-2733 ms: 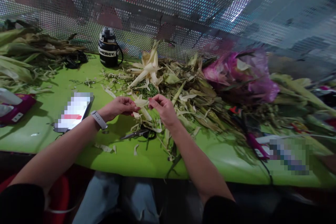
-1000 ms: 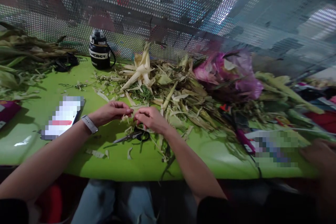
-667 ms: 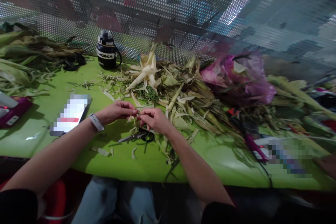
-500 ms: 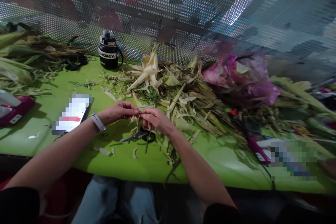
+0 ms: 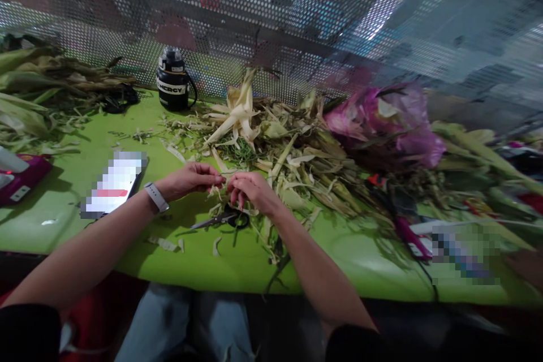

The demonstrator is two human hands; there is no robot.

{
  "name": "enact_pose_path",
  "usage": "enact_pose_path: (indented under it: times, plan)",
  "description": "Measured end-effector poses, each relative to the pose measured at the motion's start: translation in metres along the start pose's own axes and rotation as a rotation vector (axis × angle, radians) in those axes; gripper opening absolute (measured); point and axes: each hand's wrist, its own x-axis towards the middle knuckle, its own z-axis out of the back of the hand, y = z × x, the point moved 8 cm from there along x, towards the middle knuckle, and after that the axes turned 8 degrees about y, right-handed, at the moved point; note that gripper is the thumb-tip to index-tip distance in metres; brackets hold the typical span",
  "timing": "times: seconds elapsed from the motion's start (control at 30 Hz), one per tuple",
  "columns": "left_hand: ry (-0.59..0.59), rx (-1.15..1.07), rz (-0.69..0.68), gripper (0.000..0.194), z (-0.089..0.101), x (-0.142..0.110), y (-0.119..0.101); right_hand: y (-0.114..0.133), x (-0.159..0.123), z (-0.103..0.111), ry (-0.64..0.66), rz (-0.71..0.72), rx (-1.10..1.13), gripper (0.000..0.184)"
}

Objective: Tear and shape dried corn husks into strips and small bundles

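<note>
Husk shreds point(image 5: 215, 192) at left grip point(image 5: 194, 177) tip

The tabletop point(image 5: 199, 271) is bright green and glossy. Husks point(image 5: 326, 175) cover its middle and spread right, with another pile point(image 5: 25, 90) at far left. A black flask point(image 5: 172, 90) stands upright near the back. A phone point(image 5: 114, 181) lies left, screen lit, beside a magenta power strip point(image 5: 23, 181). Scissors point(image 5: 223, 218) lie near the front edge, blades pointing left, near pale scraps point(image 5: 164, 244).
</note>
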Motion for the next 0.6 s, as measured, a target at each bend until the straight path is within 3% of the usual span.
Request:
enact_pose_path:
  times: [0.23,0.6]
  plan:
    - [0.035,0.037,-0.028,0.023,0.0046,0.0045,0.0061,-0.0023,0.0017,-0.0068,0.055,-0.05,-0.032,0.022]
    - [-0.014,0.013,0.019,0.028,0.0024,0.0022,0.0067,-0.0034,0.003,-0.0035,-0.025,-0.057,-0.047,0.009]
